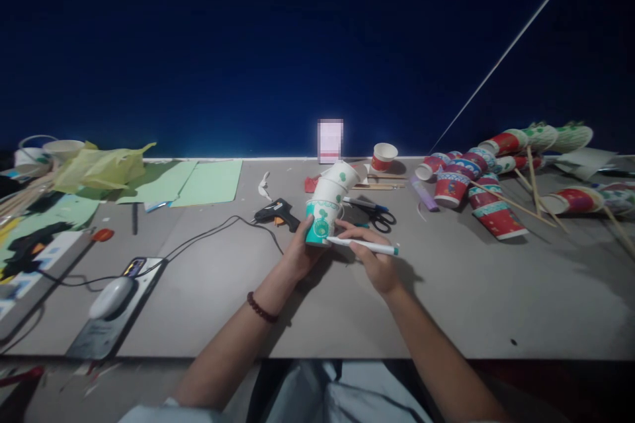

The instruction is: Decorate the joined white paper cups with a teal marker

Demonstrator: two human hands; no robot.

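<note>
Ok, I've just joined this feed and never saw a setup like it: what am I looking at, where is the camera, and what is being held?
There is no machine here: a person works with two bare hands. The single picture comes from a camera worn on that person's head, looking forward and down, so the arms enter from the bottom edge. The left hand grips a tilted stack of paper cups, the lowest one teal. The right hand holds a white pen, one end at that teal cup. On the grey table lie a black glue gun, scissors, green paper sheets, a computer mouse, and, to the right, many red patterned cups with wooden sticks.
</note>
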